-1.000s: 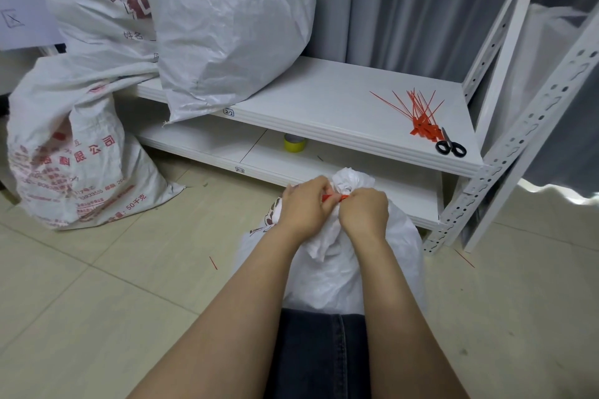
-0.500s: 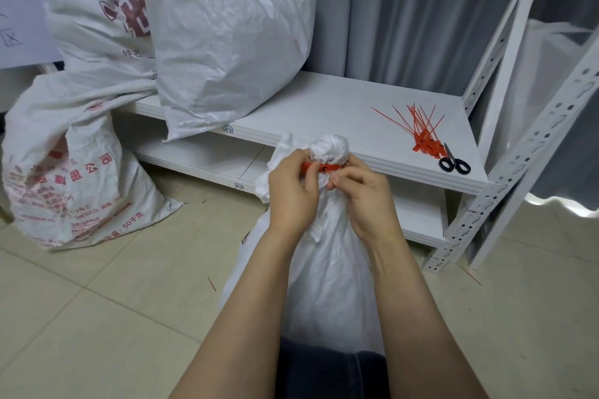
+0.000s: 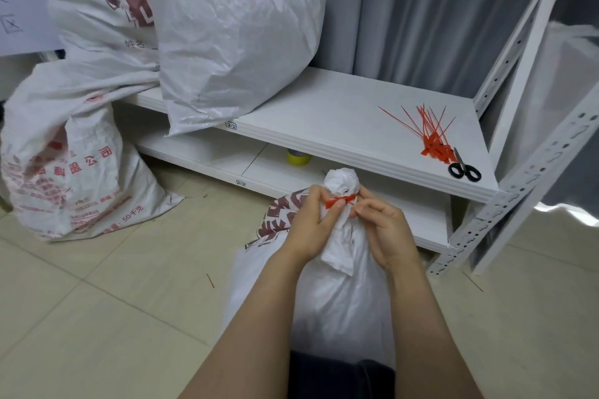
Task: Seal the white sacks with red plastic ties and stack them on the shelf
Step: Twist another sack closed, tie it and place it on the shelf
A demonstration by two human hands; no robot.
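Observation:
A white sack [image 3: 337, 301] stands on the floor in front of me, its neck bunched into a knob. A red plastic tie [image 3: 340, 201] circles that neck. My left hand [image 3: 311, 223] grips the bunched neck just below the tie, thumb by the tie's head. My right hand [image 3: 382, 230] pinches the tie's other side with its fingertips. A bundle of loose red ties [image 3: 432, 136] lies on the white shelf [image 3: 324, 120] at the right. A sealed white sack [image 3: 233, 39] sits on the shelf's left part.
Black-handled scissors [image 3: 463, 170] lie beside the tie bundle. A printed sack [image 3: 74, 165] leans on the floor at the left, another [image 3: 100, 16] behind it. A yellow tape roll [image 3: 299, 157] sits on the lower shelf. The perforated shelf post [image 3: 518, 185] stands at the right.
The sack's neck rose and then came back down in my hands. The red tie now shows more fully around the neck. My right hand's fingers shifted to pinch it from the right.

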